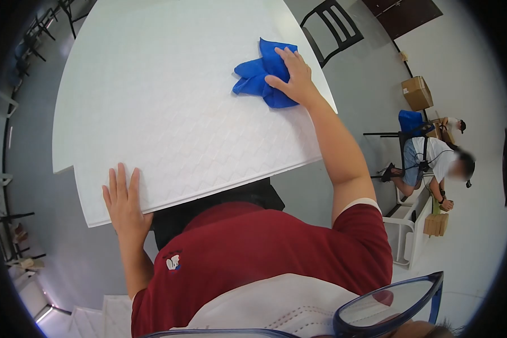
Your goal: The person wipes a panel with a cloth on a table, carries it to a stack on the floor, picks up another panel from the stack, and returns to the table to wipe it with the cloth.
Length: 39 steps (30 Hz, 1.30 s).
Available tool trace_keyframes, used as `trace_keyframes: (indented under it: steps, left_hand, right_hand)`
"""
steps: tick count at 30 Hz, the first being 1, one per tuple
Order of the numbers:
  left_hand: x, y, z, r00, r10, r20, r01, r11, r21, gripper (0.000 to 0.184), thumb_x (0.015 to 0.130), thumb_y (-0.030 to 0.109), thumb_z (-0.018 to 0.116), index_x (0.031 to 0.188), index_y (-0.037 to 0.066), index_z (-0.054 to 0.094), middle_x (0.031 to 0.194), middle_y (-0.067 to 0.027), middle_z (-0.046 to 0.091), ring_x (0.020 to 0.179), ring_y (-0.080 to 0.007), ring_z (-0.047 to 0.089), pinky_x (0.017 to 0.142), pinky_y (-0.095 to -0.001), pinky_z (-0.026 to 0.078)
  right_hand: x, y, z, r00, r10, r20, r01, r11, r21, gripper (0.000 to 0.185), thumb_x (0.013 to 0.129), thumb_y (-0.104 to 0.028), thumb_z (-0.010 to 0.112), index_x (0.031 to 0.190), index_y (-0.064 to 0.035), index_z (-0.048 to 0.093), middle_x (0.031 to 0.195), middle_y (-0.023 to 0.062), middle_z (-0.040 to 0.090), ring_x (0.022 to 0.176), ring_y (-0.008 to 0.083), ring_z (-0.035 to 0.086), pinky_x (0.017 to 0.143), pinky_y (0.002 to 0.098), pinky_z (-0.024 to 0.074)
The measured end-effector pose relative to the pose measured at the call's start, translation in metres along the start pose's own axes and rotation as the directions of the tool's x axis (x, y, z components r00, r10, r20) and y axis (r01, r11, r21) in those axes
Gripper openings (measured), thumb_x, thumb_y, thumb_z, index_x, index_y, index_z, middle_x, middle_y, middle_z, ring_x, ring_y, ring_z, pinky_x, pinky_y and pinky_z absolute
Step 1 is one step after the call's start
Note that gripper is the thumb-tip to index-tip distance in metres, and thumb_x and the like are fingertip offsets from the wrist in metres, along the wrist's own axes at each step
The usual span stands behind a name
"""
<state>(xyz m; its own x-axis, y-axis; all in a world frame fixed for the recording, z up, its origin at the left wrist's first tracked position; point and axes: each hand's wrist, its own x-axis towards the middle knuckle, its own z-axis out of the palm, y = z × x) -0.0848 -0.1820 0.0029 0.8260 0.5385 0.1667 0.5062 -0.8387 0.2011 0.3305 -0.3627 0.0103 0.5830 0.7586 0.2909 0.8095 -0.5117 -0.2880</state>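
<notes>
A white table top (pixel 180 112) with a faint woven pattern fills the middle of the view. On its right part lies a crumpled blue cloth (pixel 253 76). My right hand (pixel 296 76) presses down on the cloth near the table's right edge, thumb and fingers apart. At the near left corner my left hand (pixel 124 200) rests flat on the table, fingers spread, with nothing in it.
Beyond the right edge stands a black chair (pixel 335 31). Farther right are a cardboard box (pixel 417 93), a seated person in a white shirt (pixel 434 155) and another person behind. Chairs and furniture line the far left.
</notes>
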Motion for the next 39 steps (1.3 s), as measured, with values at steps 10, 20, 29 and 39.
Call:
trace_keyframes:
  steps: [10,20,29,39]
  left_hand:
    - [0.002,0.001,-0.001,1.000,0.000,0.014,0.000,1.000,0.012,0.075,0.054,0.001,0.066,0.127,0.008,0.045,0.140,-0.0159,0.032,0.132,-0.0354,0.026,0.105,-0.0516,0.018]
    - [0.000,-0.001,0.005,0.998,0.046,-0.053,-0.046,0.999,0.000,0.074,0.056,0.004,0.065,0.127,0.008,0.045,0.140,-0.0159,0.032,0.132,-0.0356,0.025,0.105,-0.0516,0.017]
    - [-0.001,0.005,-0.001,0.999,0.036,-0.017,-0.035,0.999,0.028,0.072,0.061,0.005,0.062,0.130,0.009,0.042,0.141,-0.0148,0.032,0.132,-0.0346,0.025,0.106,-0.0512,0.017]
    - [-0.001,0.005,-0.002,1.000,0.016,-0.003,-0.016,1.000,0.024,0.076,0.056,0.001,0.062,0.130,0.009,0.042,0.141,-0.0138,0.031,0.132,-0.0340,0.025,0.106,-0.0511,0.018]
  right_hand:
    - [0.021,-0.003,0.024,0.967,0.170,0.188,-0.118,0.959,-0.258,0.080,0.078,-0.067,0.044,0.139,-0.0181,0.030,0.146,0.0166,0.018,0.134,0.0399,0.012,0.106,0.0552,0.0123]
    - [0.047,0.015,0.034,0.987,0.097,0.131,-0.064,0.970,-0.236,0.072,0.083,-0.060,0.042,0.137,-0.0130,0.033,0.145,0.0137,0.025,0.134,0.0329,0.019,0.108,0.0466,0.0154]
    - [0.040,0.009,0.026,0.977,0.068,0.200,-0.079,0.996,0.046,0.072,0.082,-0.061,0.044,0.137,-0.0154,0.034,0.143,0.0169,0.026,0.134,0.0380,0.017,0.107,0.0515,0.0141]
    - [-0.030,-0.064,0.020,0.972,-0.133,0.194,0.161,0.978,-0.134,0.053,0.085,-0.043,0.050,0.133,-0.0226,0.040,0.143,0.0138,0.027,0.132,0.0353,0.022,0.103,0.0561,0.0183]
